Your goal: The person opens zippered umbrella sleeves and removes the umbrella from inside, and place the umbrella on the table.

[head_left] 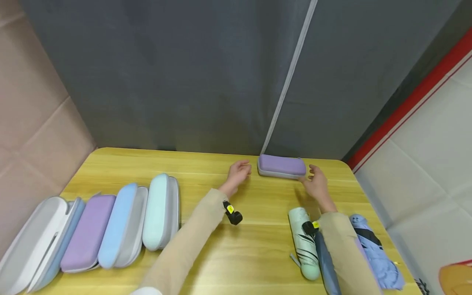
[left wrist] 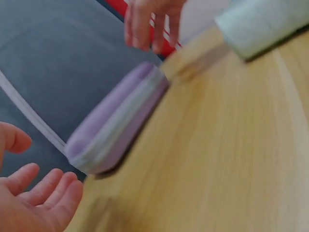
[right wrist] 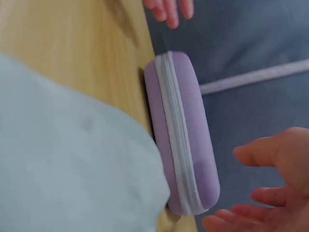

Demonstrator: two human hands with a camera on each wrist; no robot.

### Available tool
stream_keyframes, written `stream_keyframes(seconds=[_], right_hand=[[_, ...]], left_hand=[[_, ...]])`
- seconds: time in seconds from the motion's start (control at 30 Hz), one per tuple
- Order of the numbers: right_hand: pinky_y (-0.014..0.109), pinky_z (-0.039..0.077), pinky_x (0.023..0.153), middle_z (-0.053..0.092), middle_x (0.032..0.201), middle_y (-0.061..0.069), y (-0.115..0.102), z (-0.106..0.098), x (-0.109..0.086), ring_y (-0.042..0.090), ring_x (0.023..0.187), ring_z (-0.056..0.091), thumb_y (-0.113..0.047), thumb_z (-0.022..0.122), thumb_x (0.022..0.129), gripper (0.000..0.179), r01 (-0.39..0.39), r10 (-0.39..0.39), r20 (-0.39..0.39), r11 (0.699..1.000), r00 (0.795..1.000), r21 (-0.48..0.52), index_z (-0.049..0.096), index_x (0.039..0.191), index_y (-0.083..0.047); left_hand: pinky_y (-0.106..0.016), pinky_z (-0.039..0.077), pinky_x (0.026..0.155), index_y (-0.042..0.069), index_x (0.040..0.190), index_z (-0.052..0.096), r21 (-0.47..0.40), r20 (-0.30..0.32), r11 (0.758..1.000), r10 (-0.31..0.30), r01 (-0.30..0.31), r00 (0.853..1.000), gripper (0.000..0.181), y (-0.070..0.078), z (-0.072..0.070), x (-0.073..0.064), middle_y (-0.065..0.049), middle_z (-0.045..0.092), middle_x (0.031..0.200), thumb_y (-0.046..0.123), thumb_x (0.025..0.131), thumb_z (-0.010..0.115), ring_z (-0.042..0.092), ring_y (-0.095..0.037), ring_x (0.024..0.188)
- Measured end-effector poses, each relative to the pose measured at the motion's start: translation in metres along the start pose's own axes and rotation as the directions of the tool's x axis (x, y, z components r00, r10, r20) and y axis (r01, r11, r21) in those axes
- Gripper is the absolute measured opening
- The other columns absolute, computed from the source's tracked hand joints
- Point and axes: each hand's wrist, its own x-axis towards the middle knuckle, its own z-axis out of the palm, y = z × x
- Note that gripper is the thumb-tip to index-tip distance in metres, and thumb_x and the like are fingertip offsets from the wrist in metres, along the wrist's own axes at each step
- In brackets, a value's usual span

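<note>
A purple zip case with a pale zipper band lies at the far edge of the wooden table. To its left is my left hand, apart from it, fingers loosely bent and holding nothing. The left wrist view shows that hand palm up below the case. My right hand is at the case's right end, its fingertips close to it; whether they touch I cannot tell. Thumb and fingers of this hand stand apart beside the case in the right wrist view.
Zip cases line the left: mint, blue, purple and a grey-white one at the end. Folded umbrellas lie on the right: mint, dark blue, light blue. A dark curtain hangs behind the table.
</note>
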Motion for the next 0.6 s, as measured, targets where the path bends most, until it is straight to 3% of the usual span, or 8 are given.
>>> stream_keyframes(seconds=[0.1, 0.3, 0.43, 0.6], right_hand=[[0.051, 0.042, 0.094, 0.037, 0.133, 0.036, 0.005, 0.004, 0.008, 0.047, 0.116, 0.045, -0.012, 0.057, 0.089, 0.063, -0.043, 0.044, -0.014, 0.999, 0.999, 0.030, 0.027, 0.139, 0.012], [0.047, 0.043, 0.095, 0.030, 0.141, 0.033, 0.007, 0.010, 0.023, 0.043, 0.123, 0.041, -0.017, 0.055, 0.091, 0.069, -0.148, 0.137, 0.105, 0.983, 0.985, 0.107, 0.020, 0.144, 0.008], [0.046, 0.045, 0.091, 0.026, 0.145, 0.030, 0.009, 0.015, 0.032, 0.039, 0.125, 0.038, -0.017, 0.054, 0.092, 0.071, -0.224, 0.190, 0.184, 0.956, 0.964, 0.188, 0.015, 0.146, 0.006], [0.043, 0.045, 0.090, 0.029, 0.144, 0.029, 0.008, 0.018, 0.039, 0.037, 0.121, 0.042, -0.014, 0.054, 0.091, 0.072, -0.275, 0.235, 0.199, 0.939, 0.951, 0.207, 0.013, 0.147, 0.005]], left_hand=[[-0.041, 0.048, 0.089, -0.002, 0.133, 0.047, 0.022, 0.005, 0.999, 0.024, -0.024, 1.000, 0.043, -0.006, 0.008, 0.009, -0.021, 0.054, 0.125, 0.005, 0.090, 0.050, 0.055, -0.028, 0.106], [-0.035, 0.044, 0.096, -0.004, 0.133, 0.046, 0.099, 0.019, 0.993, 0.061, -0.063, 0.998, 0.046, -0.012, 0.018, 0.024, -0.020, 0.050, 0.131, 0.005, 0.089, 0.056, 0.047, -0.030, 0.122], [-0.036, 0.042, 0.097, -0.004, 0.135, 0.044, 0.127, 0.040, 0.991, 0.045, -0.050, 0.998, 0.047, -0.014, 0.020, 0.029, -0.020, 0.048, 0.134, 0.006, 0.090, 0.056, 0.046, -0.030, 0.122], [-0.035, 0.039, 0.100, -0.002, 0.137, 0.043, 0.144, 0.051, 0.989, 0.023, -0.031, 0.998, 0.052, -0.016, 0.022, 0.028, -0.017, 0.045, 0.138, 0.004, 0.088, 0.056, 0.045, -0.029, 0.123]])
